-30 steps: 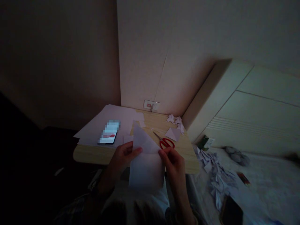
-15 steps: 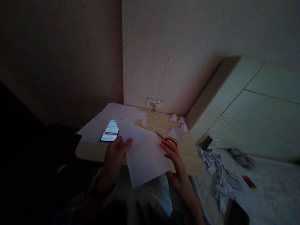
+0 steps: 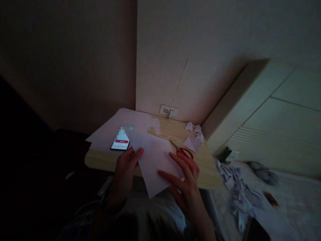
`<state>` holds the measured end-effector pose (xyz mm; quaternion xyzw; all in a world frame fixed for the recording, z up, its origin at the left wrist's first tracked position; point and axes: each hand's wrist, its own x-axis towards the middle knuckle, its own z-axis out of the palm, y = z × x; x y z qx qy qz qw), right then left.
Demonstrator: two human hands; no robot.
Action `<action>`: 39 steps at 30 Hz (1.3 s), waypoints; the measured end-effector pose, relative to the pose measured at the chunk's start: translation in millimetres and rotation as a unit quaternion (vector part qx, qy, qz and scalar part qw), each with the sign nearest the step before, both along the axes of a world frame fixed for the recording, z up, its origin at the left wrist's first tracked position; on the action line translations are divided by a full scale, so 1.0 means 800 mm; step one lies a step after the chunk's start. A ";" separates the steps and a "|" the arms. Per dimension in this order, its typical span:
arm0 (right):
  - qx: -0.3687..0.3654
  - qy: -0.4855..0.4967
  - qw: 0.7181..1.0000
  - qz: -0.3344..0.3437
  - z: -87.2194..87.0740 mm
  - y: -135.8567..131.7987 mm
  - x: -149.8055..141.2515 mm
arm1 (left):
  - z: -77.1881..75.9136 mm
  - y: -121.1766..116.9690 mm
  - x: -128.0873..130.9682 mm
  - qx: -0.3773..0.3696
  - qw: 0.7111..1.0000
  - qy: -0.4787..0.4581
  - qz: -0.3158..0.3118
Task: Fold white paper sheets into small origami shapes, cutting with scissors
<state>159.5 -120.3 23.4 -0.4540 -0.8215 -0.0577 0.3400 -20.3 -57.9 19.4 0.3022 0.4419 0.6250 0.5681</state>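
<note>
A white sheet of paper (image 3: 157, 160) slants over the near edge of the small wooden table. My left hand (image 3: 126, 167) pinches its left edge, thumb on top and the other fingers underneath. Over the sheet's right side, my right hand (image 3: 187, 182) has its fingers stretched and spread apart, with fingertips on or just above the paper. Red-handled scissors (image 3: 184, 152) lie on the table just beyond the right fingers, partly covered by them. A lit phone (image 3: 120, 144) rests on a stack of larger white sheets (image 3: 102, 132) at the left.
On the table's far right are a folded paper piece (image 3: 192, 143) and several small paper folds (image 3: 197, 129). Paper scraps (image 3: 155, 125) lie near the wall socket (image 3: 168, 110). A bed (image 3: 288, 197) at the right bears a heap of folded papers (image 3: 240, 194).
My right hand has moved from the sheet's right edge leftward onto its face, fingers spreading. The sheet has turned slightly under my left hand's pinch. The view has shifted a little.
</note>
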 end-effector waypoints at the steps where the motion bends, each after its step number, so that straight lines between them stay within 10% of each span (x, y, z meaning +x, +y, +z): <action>1: 0.003 0.011 1.000 -0.002 0.000 0.000 0.002 | -0.001 0.000 0.000 0.001 1.000 -0.004 -0.006; 19: -0.065 0.343 0.930 -0.118 0.006 0.003 0.002 | -0.001 -0.014 0.016 0.011 0.990 -0.107 -0.090; 39: -0.134 0.410 0.886 -0.170 0.011 0.002 0.008 | -0.008 -0.018 0.018 0.022 0.989 -0.051 -0.136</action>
